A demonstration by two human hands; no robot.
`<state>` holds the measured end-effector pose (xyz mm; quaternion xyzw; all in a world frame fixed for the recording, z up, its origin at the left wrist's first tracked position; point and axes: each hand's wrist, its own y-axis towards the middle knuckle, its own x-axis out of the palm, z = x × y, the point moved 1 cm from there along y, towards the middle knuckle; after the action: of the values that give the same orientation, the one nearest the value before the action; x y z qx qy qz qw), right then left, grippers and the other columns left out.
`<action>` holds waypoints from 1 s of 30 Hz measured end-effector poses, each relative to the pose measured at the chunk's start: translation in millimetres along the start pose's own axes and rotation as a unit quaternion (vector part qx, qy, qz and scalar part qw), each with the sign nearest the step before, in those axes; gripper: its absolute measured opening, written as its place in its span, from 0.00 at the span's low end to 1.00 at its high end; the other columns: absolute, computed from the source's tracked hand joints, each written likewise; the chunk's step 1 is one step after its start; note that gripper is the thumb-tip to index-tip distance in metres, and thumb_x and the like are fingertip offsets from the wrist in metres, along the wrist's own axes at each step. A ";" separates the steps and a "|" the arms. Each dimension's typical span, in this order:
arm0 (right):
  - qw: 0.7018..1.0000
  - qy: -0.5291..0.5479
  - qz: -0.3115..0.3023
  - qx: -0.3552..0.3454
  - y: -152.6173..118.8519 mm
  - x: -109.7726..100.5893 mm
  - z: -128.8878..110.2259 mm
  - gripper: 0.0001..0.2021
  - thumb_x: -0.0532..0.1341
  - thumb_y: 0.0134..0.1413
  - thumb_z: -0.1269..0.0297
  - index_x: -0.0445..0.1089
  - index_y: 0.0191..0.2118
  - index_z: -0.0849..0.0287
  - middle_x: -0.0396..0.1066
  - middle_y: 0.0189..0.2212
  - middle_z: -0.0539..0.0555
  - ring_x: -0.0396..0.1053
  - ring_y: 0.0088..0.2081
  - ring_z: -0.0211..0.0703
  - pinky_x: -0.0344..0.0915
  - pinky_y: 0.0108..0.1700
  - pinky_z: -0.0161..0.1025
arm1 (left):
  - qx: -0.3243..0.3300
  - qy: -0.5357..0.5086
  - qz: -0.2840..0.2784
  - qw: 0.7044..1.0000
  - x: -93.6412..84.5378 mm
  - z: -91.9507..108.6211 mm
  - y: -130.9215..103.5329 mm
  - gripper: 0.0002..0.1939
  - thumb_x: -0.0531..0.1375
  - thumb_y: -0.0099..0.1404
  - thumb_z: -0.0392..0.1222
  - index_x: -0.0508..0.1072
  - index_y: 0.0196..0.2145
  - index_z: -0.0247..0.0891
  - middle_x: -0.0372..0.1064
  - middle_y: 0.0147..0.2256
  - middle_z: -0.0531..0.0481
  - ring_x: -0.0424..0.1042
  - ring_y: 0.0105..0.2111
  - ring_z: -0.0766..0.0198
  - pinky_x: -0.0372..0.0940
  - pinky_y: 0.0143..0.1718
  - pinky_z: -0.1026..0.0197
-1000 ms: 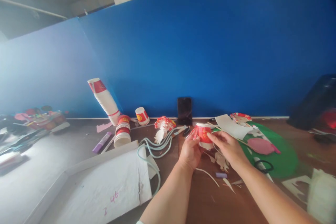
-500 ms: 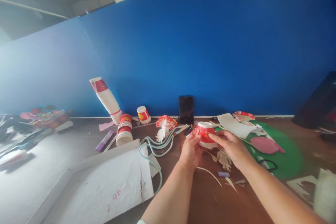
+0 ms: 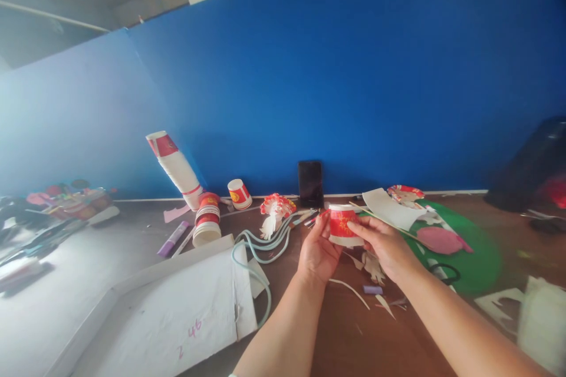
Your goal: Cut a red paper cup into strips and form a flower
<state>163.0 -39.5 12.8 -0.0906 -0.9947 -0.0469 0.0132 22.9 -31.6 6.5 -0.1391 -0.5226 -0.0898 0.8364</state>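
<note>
A red and white paper cup (image 3: 343,225) is held between my two hands above the brown table. My left hand (image 3: 319,250) grips its left side, with the thumb and fingers closed on it. The fingers of my right hand (image 3: 384,244) press on the cup's front and right side. Below the hands lie cut paper scraps (image 3: 374,267) and a small purple cap (image 3: 372,290). A flower shape cut from a paper cup (image 3: 277,212) lies left of my hands, beside a looped pale cable (image 3: 252,244).
Stacked paper cups (image 3: 179,171) lean at the left, near a single cup (image 3: 239,194). A white box lid (image 3: 177,306) lies front left. A phone (image 3: 311,184) stands against the blue partition (image 3: 354,70). A green sheet (image 3: 480,253) lies right.
The cup has turned in my hands, so a different part of its red print faces me. My left hand has shifted slightly left. The whole view has moved a little.
</note>
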 end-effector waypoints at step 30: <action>0.995 -0.091 0.038 0.035 -6.4 10.5 3.3 0.23 0.66 0.44 0.49 0.75 0.48 0.49 0.77 0.44 0.51 0.74 0.44 0.53 0.70 0.38 0.43 | 0.035 0.118 -0.042 0.991 -5.7 0.1 4.6 0.21 0.68 0.52 0.37 0.75 0.46 0.35 0.74 0.43 0.43 0.73 0.38 0.62 0.65 0.40 0.62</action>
<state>151.4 -43.5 9.3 -0.1320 -0.9886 -0.0035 -0.0725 21.7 -27.1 0.7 -0.0755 -0.4286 -0.1225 0.8920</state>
